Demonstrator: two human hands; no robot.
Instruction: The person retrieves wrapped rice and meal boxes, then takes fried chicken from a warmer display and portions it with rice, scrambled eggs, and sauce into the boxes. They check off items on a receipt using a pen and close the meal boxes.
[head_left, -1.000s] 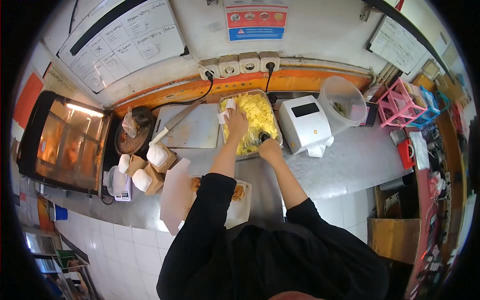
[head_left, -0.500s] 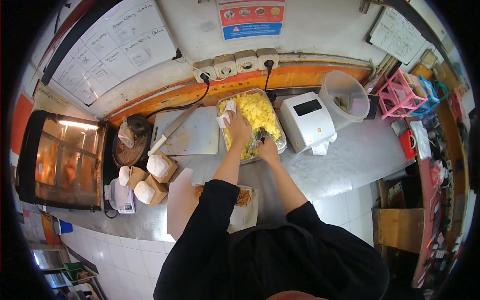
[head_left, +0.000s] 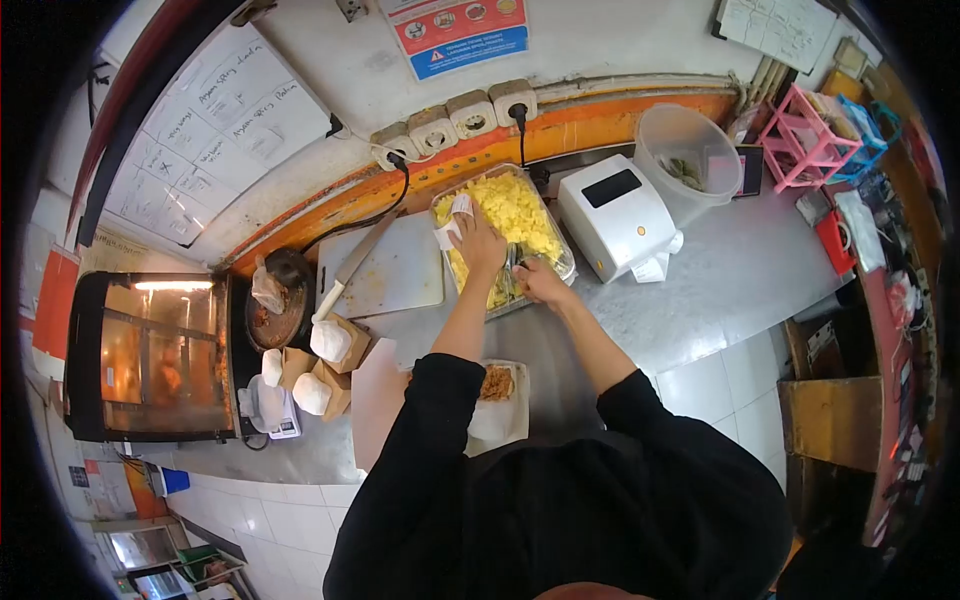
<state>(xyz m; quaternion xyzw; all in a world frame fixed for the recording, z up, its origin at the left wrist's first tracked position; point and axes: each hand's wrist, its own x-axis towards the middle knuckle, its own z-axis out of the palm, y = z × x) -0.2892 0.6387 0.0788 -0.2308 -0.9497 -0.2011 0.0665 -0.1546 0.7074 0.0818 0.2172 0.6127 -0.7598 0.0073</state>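
The left hand reaches over the near-left part of the tray, its fingertips at the paper; whether this grip pinches the paper or only touches it, I cannot tell. The right hand has its grip curled closed round the dark utensil, close beside the left grip. Yellow food fills the tray beyond the right grip. Left of the left grip, the knife lies on the board. Right of the right grip, the printer stands on the counter. Nearer the body than both grips sits the open box.
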